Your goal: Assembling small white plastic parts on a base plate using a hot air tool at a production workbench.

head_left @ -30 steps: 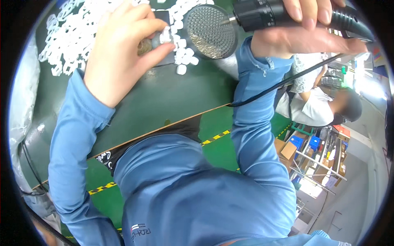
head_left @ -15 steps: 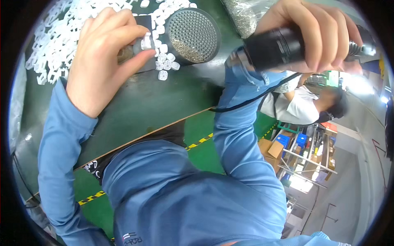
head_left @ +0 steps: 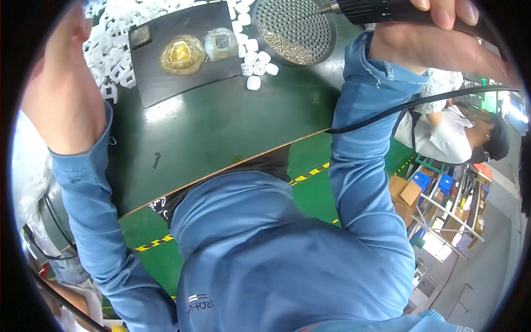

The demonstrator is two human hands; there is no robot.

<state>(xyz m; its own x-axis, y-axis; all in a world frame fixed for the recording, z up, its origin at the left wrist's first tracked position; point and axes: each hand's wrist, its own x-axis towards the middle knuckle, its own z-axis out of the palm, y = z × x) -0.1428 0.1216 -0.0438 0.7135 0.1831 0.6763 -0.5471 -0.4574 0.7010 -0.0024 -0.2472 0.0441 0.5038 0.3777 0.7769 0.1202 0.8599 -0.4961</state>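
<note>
My right hand [head_left: 442, 41] grips a black powered screwdriver [head_left: 381, 10] with a black cable [head_left: 420, 102] trailing from it; its tip points at a round perforated tray [head_left: 296, 30] holding several small screws. My left hand [head_left: 63, 94] is raised at the left edge, away from the work, and its fingers are cut off by the frame edge. A black mat [head_left: 182, 58] on the green table [head_left: 221, 133] carries a yellowish round part [head_left: 182, 54], a clear round part [head_left: 221, 44] and a small dark square piece [head_left: 140, 37].
A heap of small white plastic pieces [head_left: 110, 50] lies along the mat's left and top sides, with a few [head_left: 253, 61] beside the tray. Another person [head_left: 459, 138] sits at the right. Shelving with boxes [head_left: 437, 193] stands on the floor at the right, and yellow-black tape [head_left: 304, 177] marks the floor.
My left hand lifted off the parts on the mat and swung out to the left. The view shifted, showing the mat and its parts uncovered. My right hand still holds the screwdriver.
</note>
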